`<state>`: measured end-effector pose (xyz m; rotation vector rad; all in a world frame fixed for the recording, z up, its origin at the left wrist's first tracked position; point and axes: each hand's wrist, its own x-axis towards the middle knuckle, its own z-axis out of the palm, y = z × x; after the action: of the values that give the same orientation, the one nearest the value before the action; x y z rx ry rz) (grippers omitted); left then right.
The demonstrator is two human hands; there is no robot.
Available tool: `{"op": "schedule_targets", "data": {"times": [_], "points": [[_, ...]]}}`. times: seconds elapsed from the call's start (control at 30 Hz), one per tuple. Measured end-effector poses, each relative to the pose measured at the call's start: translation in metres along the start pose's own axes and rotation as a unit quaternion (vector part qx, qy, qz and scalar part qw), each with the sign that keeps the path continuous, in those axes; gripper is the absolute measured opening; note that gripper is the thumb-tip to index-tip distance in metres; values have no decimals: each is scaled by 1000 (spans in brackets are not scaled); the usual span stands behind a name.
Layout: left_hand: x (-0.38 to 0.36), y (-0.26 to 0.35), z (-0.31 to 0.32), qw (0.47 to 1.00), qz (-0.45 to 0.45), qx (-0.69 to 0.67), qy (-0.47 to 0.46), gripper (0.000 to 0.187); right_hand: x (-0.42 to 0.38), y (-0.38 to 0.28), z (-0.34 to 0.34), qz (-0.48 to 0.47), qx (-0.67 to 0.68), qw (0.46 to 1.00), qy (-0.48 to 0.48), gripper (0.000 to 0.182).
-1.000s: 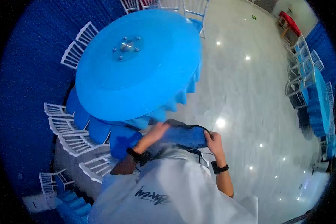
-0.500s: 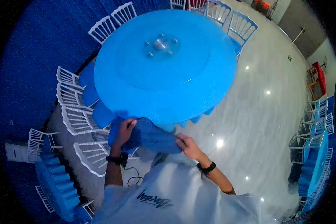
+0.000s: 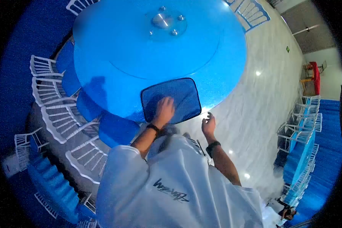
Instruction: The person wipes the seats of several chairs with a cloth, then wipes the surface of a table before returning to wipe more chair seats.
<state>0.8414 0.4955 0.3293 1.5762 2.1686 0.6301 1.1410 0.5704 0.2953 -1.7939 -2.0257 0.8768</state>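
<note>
A blue cloth [image 3: 186, 95] with a dark stitched border is spread almost flat on the front edge of the round table [image 3: 121, 95], which has a bright blue cover. My left hand [image 3: 165, 110] rests on the left part of the cloth, its fingers stretched forward and pressing nothing else. Just past the cloth's lower right corner, my right hand [image 3: 209, 125] is held beside the table edge, apart from the cloth. Its fingers are slightly bent and spread, with nothing between them. Both wrists wear black bands.
A clear glass turntable [image 3: 182, 26] with a metal hub lies on the table. White chairs [image 3: 55, 121] with blue seats line the left side, and another chair [image 3: 252, 15] stands at the far right. More chairs and covered tables [image 3: 298, 159] line the right. Pale glossy floor [image 3: 262, 98] lies between.
The cloth, held up between both hands before, now lies spread on the table edge. My right hand has let go of it, and my left hand rests on top. The view has moved closer.
</note>
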Motion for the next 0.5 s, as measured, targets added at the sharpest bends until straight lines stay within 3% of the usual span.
{"op": "schedule_targets", "data": {"times": [0.13,0.2,0.23,0.33,0.4,0.5], "points": [[-48,-73,12,998,-54,44,5,63,-3,-55,17,-107,-28,991,-82,63],[-64,-86,0,996,-63,57,4,67,6,-72,35,-159,-7,974,-161,73],[-72,-90,-4,997,-58,52,-1,69,12,-82,46,-194,-58,964,-170,74],[-107,-98,-1,994,-77,62,-36,77,17,-107,65,-305,-175,916,-193,74],[-118,-105,-9,992,-85,70,-64,81,21,-121,87,-388,-193,882,-188,74],[-125,-120,-12,991,-76,54,-92,83,19,-139,110,-465,-135,837,-253,70]]}}
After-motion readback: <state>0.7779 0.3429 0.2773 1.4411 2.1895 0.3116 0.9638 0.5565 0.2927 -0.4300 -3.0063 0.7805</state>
